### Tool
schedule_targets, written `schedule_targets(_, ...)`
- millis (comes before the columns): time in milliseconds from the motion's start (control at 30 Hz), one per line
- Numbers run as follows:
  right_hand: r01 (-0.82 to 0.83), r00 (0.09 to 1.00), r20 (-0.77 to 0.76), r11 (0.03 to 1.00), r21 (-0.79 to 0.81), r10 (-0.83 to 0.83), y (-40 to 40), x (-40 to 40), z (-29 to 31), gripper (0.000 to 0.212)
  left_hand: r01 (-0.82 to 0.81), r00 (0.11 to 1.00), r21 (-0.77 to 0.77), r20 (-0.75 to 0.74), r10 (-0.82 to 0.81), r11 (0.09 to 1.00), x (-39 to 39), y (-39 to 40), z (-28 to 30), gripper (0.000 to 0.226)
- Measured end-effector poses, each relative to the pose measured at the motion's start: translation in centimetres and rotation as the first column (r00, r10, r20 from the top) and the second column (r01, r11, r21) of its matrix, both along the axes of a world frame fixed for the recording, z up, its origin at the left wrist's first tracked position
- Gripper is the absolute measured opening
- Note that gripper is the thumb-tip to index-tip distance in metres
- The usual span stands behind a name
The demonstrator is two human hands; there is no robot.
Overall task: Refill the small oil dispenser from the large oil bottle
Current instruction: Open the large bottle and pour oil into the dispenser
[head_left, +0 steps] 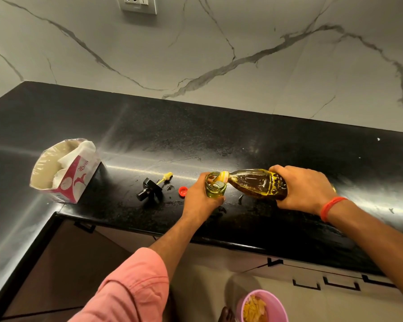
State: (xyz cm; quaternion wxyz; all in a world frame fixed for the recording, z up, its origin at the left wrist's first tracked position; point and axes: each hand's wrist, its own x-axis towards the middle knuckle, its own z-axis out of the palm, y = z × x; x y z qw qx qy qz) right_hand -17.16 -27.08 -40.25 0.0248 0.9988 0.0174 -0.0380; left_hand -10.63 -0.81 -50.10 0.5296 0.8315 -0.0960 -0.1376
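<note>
A small glass oil dispenser [215, 187] stands upright and lidless on the black counter [149, 140], with greenish-yellow oil in it. My left hand [199, 198] wraps around its left side. My right hand [305, 189] grips the base end of the large plastic oil bottle [256, 183], which is tipped nearly level with its yellow neck resting in the dispenser's mouth. The dispenser's black pump top with its yellow brush [153, 187] lies on the counter to the left. The bottle's red cap [183, 191] lies beside my left hand.
An open pink-and-white tissue pack [64, 171] stands at the counter's left corner. Small oil smears [240, 198] dot the counter near the bottle. On the floor below sits a pink bin [262, 306] holding scraps. A wall socket [137, 4] is on the marble backsplash.
</note>
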Motion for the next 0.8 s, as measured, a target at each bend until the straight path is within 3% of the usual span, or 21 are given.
schedule_targets(800, 0.004, 1.0, -0.002, 1.0, -0.013, -0.004, -0.2, -0.02, 0.72, 0.071, 0.013, 1.0, -0.012, -0.011, -0.013, 1.0, 0.08, 0.05, 0.01, 0.063)
